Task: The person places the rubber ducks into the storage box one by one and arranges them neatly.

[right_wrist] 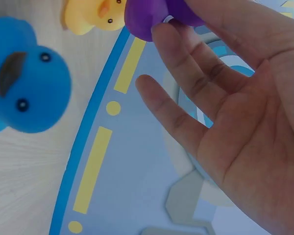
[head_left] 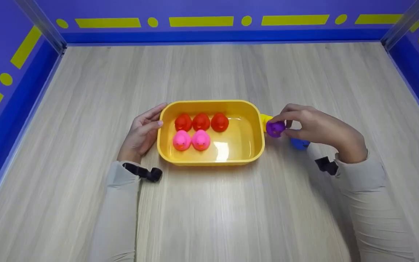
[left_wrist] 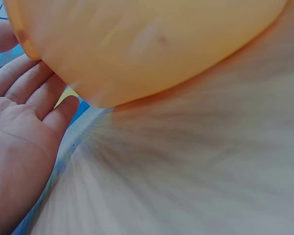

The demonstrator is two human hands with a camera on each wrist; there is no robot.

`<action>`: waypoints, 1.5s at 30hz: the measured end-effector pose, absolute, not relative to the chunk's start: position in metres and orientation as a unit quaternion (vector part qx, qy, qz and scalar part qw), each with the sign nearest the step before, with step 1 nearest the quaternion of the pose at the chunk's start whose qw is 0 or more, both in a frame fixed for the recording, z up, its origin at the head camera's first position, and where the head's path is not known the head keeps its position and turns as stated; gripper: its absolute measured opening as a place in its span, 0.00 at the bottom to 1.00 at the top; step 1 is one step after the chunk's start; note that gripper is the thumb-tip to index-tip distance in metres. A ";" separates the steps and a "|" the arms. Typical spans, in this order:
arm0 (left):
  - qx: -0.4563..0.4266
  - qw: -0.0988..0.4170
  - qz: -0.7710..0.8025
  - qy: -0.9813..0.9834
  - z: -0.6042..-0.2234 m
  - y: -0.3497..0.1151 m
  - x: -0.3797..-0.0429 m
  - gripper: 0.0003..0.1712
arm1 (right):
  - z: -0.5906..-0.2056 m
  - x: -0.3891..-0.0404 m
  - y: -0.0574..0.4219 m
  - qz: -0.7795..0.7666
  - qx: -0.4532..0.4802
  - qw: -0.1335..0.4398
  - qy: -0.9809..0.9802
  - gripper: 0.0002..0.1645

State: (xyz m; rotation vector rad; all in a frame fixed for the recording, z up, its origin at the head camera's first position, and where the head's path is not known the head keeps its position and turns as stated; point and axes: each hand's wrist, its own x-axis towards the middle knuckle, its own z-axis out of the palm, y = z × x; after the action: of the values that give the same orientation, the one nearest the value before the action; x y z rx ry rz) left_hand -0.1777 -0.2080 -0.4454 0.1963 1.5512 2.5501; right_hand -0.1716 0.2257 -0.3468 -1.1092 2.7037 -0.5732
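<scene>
At its left end, a yellow plastic tub (head_left: 211, 162) is held by my left hand (head_left: 142, 133), thumb at the rim and fingers along the outer wall. Inside the tub, three red rubber ducks (head_left: 201, 122) form a row behind two pink rubber ducks (head_left: 201, 140). Just past the tub's right end, my right hand (head_left: 313, 123) pinches a purple rubber duck (head_left: 275, 129) between thumb and fingers. Its lower fingers spread free in the right wrist view. A yellow rubber duck (right_wrist: 95, 14) and a blue rubber duck (right_wrist: 34, 78) are near that hand, partly hidden from the head view.
The tub stands on a light wood-grain table (head_left: 209, 211). Blue and purple panels (head_left: 209, 36) with yellow dashes and dots border its back and sides. A black wrist camera (head_left: 146, 172) sits at the left cuff, another camera (head_left: 326, 166) at the right.
</scene>
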 end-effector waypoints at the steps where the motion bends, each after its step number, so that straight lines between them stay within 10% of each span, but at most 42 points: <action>1: 0.065 0.076 0.850 0.517 -0.445 -0.208 -0.178 0.33 | -0.346 -0.172 0.225 -0.191 -0.371 0.081 0.905 0.23; 45: 0.057 0.074 0.849 0.520 -0.444 -0.208 -0.178 0.33 | -0.322 -0.186 0.172 -0.178 -0.378 0.104 0.902 0.20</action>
State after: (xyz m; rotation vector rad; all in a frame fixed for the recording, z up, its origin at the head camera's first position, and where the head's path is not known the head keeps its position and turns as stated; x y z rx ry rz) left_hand -0.1779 -0.2076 -0.4437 0.1716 1.5611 2.5479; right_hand -0.1855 0.1716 -0.3223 -1.1157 2.6608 -0.5235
